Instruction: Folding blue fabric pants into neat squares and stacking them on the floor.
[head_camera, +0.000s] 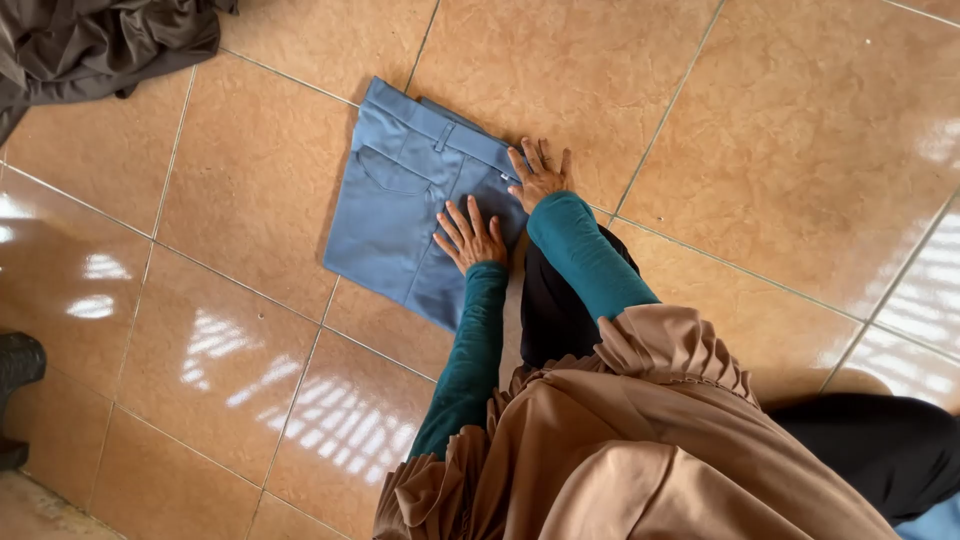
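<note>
Upper left of the frame, a dark cloth heap (100, 45) lies on the tiled floor (780, 130). At centre, folded blue trousers (400, 205) lie flat. The left hand (470, 238) presses on them, fingers spread, gripping nothing; the right hand (540, 178), equally flat, rests on their right edge. This looks like smoothing a fold; another fold would need a grip on an edge.

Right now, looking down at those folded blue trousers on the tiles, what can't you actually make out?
Head view only:
- Blue trousers: how many layers are folded underneath; the top layer hides them.
- Near edge of the trousers: covered by the left hand and right hand, both pressed flat.
- Dark cloth: cut off by the top-left edge, kind unclear.
- Black object: cut by the left edge, unidentifiable.
</note>
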